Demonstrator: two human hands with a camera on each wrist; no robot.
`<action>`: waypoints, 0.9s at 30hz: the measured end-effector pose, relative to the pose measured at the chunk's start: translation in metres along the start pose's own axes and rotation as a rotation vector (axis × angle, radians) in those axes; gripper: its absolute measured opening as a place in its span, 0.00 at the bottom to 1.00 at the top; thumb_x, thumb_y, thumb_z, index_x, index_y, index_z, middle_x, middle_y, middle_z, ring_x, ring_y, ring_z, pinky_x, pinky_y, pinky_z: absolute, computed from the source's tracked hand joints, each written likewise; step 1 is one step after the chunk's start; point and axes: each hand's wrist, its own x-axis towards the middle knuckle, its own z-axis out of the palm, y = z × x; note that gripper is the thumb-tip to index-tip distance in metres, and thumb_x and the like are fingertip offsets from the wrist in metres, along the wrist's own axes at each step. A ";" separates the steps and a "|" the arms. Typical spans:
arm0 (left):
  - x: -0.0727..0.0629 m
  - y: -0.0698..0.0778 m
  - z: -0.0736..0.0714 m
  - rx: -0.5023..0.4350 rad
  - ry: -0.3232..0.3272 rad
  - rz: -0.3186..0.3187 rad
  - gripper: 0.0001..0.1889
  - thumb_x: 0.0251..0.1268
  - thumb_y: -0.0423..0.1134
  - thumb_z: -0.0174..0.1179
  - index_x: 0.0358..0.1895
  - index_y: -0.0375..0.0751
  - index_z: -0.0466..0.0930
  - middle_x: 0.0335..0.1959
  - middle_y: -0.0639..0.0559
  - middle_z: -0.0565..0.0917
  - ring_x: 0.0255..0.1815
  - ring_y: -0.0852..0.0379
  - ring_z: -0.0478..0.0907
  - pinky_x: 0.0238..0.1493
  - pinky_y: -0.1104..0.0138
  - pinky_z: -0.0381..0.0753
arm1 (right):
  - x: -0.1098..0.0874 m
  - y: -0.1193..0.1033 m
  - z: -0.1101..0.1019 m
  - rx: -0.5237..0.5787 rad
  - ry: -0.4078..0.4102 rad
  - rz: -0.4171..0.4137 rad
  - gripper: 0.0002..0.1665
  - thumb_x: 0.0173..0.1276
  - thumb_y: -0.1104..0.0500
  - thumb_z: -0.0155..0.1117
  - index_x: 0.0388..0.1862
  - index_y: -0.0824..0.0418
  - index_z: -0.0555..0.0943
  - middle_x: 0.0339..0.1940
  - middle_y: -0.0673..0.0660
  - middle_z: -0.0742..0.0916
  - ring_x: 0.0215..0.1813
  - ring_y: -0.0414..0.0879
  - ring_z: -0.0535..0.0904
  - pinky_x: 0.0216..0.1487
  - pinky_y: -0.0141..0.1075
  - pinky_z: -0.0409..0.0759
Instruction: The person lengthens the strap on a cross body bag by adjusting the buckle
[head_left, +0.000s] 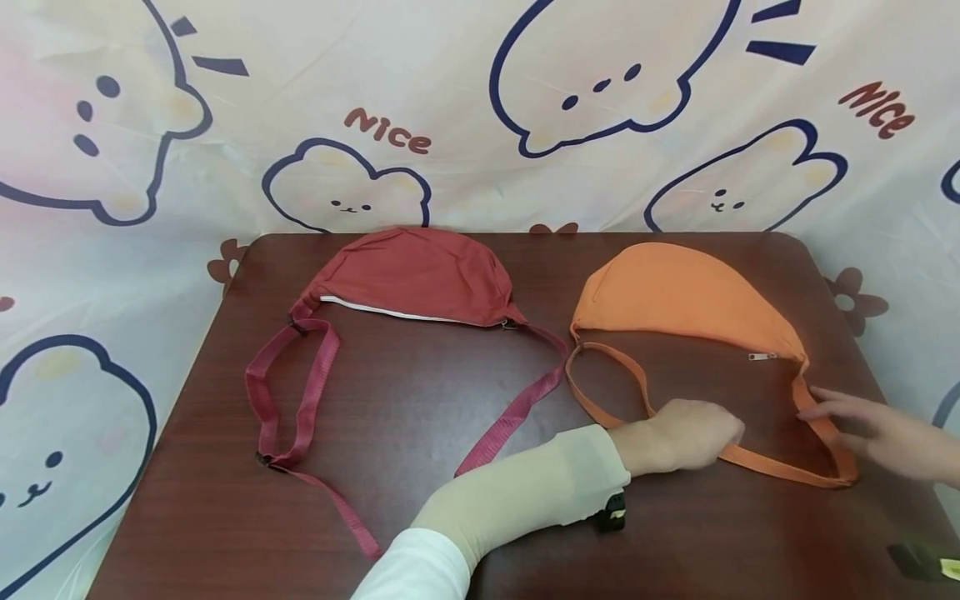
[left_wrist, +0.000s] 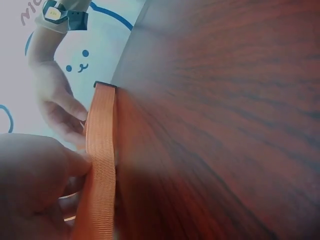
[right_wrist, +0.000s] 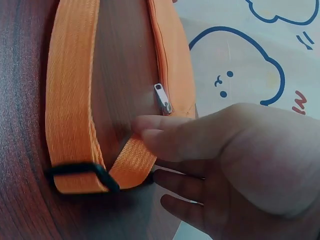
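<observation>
An orange waist bag (head_left: 675, 292) lies on the right of the table, its zip pull (head_left: 761, 357) at the lower right. Its orange strap (head_left: 780, 472) loops toward the front. My left hand (head_left: 686, 433) reaches across and grips the strap, with the thumb along the webbing in the left wrist view. At the bag's right end, my right hand (head_left: 892, 433) holds the strap near a black buckle (right_wrist: 82, 172), thumb and forefinger over the webbing. Part of the strap is hidden behind the left hand.
A red waist bag (head_left: 420, 275) with a white-edged zip lies on the left half of the brown table (head_left: 390, 392). Its magenta strap (head_left: 322, 367) spreads toward the front, partly under my left forearm. A patterned cloth (head_left: 480, 183) hangs behind the table.
</observation>
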 end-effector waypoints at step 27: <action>0.000 -0.026 -0.011 0.000 0.088 -0.201 0.06 0.79 0.51 0.49 0.43 0.59 0.74 0.26 0.65 0.74 0.23 0.67 0.71 0.23 0.68 0.71 | -0.003 0.002 -0.001 0.112 0.073 -0.073 0.19 0.53 0.63 0.80 0.29 0.40 0.81 0.49 0.32 0.82 0.57 0.08 0.53 0.45 0.15 0.61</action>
